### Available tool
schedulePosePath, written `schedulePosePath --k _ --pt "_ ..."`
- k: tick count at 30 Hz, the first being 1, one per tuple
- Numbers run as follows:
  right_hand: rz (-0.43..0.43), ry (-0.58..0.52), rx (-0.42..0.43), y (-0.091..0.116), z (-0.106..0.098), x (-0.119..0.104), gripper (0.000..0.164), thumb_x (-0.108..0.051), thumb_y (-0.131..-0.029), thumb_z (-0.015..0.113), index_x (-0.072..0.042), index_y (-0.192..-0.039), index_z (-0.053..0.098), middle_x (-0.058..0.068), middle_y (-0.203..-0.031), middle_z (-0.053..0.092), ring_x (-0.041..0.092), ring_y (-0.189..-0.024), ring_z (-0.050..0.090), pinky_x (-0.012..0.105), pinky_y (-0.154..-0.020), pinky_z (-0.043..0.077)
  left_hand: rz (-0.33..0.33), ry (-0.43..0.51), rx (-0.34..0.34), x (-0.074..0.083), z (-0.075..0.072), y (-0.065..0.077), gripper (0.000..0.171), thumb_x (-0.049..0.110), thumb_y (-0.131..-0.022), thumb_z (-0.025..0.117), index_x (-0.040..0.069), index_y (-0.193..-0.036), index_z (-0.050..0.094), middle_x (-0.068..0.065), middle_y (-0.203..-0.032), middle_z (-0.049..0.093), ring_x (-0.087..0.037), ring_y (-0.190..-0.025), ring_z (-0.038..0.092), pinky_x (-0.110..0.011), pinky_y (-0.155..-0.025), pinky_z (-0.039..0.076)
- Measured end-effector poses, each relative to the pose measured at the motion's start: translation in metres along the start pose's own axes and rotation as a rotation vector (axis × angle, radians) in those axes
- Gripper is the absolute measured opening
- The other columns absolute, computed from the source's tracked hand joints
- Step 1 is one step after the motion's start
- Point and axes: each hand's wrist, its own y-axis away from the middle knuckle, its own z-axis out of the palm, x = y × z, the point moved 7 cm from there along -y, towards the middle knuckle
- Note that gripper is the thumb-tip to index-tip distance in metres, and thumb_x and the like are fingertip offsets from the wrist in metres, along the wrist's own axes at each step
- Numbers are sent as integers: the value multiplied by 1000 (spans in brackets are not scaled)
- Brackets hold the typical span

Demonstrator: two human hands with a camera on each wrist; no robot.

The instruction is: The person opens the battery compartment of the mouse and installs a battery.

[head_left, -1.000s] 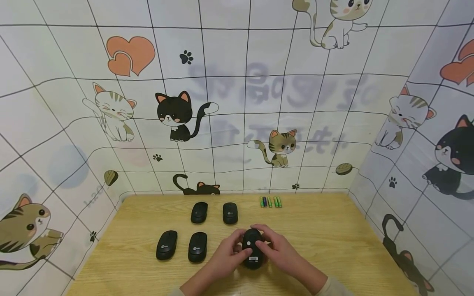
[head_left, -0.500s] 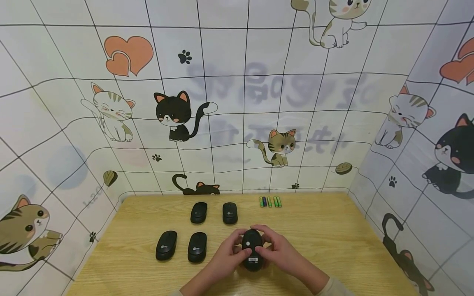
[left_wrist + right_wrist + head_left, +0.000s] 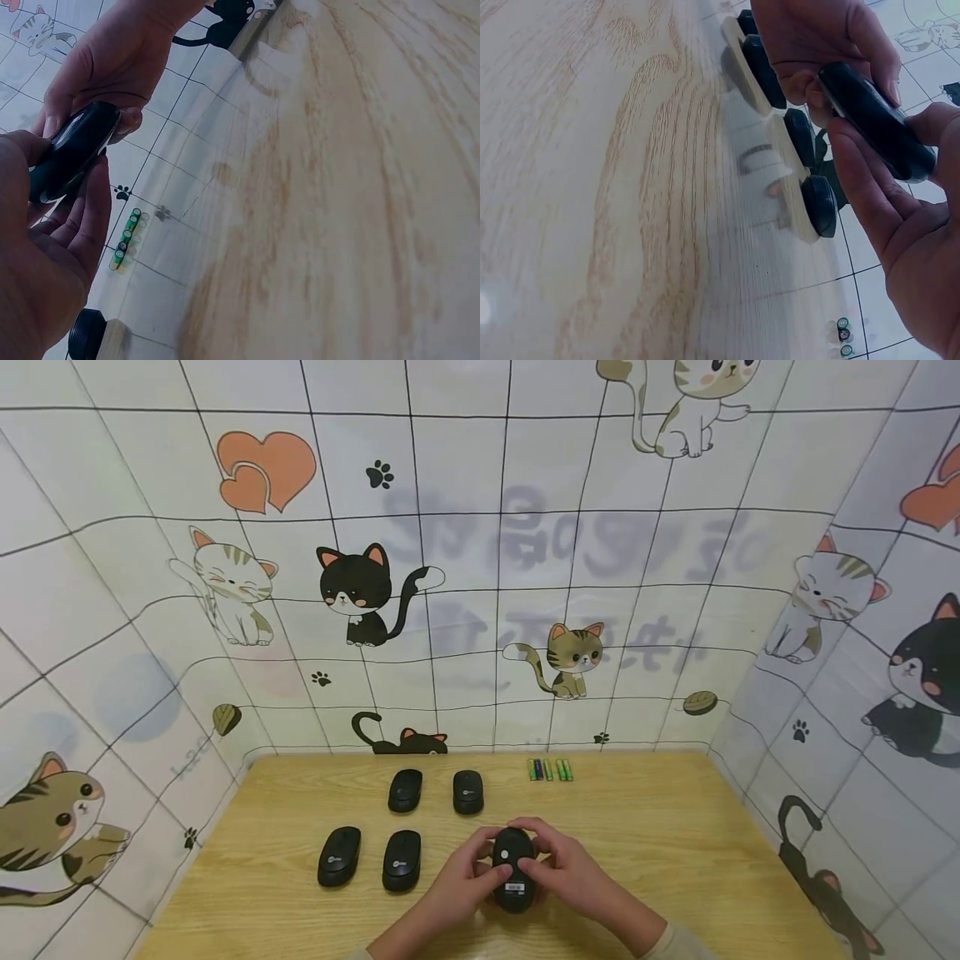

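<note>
A black computer mouse (image 3: 514, 870) is held above the table's front middle, its underside with a white label and a small white round spot facing up. My left hand (image 3: 471, 878) grips its left side, thumb on the underside. From the right, my right hand (image 3: 567, 864) grips it too, thumb likewise on the underside and fingers curled round the edge. Both wrist views show the mouse (image 3: 73, 154) edge-on between the two hands, with fingers beneath it. What lies under the mouse is hidden in the head view.
Several other black mice stand on the wooden table (image 3: 645, 852): a front-left mouse (image 3: 340, 857), a mouse beside it (image 3: 402, 861), and two behind, one being the back mouse (image 3: 468, 792). Several small green batteries (image 3: 550, 769) lie near the back edge. A cat-print cloth wall (image 3: 465, 693) encloses the table.
Both hands keep their grip on the mouse, which has shifted only very slightly towards the front edge. The head view sways a little; the other mice and the batteries stay put.
</note>
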Motion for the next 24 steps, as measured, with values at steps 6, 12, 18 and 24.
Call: schedulePosePath --k 6,12,18,24 --pt "-12 7 7 -6 -1 0 46 -14 -112 68 -13 -156 55 16 -111 72 21 -86 78 37 -63 67 4 -19 15 4 -4 0 49 15 -111 66 10 -157 51 -9 -124 71 -21 -98 78 -29 -80 65" --pt "18 15 29 -8 -2 2 41 -15 -113 66 -17 -153 58 15 -117 74 21 -86 78 34 -65 66 4 -17 6 2 -5 1 51 15 -111 66 10 -159 50 -10 -128 71 -21 -99 79 -29 -81 65" --pt "6 17 27 -6 -3 -1 42 -18 -116 62 -17 -157 55 18 -127 70 20 -92 78 36 -69 67 5 -38 17 5 -5 2 51 16 -110 68 12 -159 51 -9 -123 72 -20 -94 78 -28 -79 65" --pt "-105 130 174 -1 -11 -11 29 -17 -111 70 -16 -140 70 9 -124 69 16 -96 69 32 -78 62 9 -65 -12 3 -1 3 49 16 -109 71 13 -155 54 -6 -115 70 -18 -87 78 -25 -78 62"
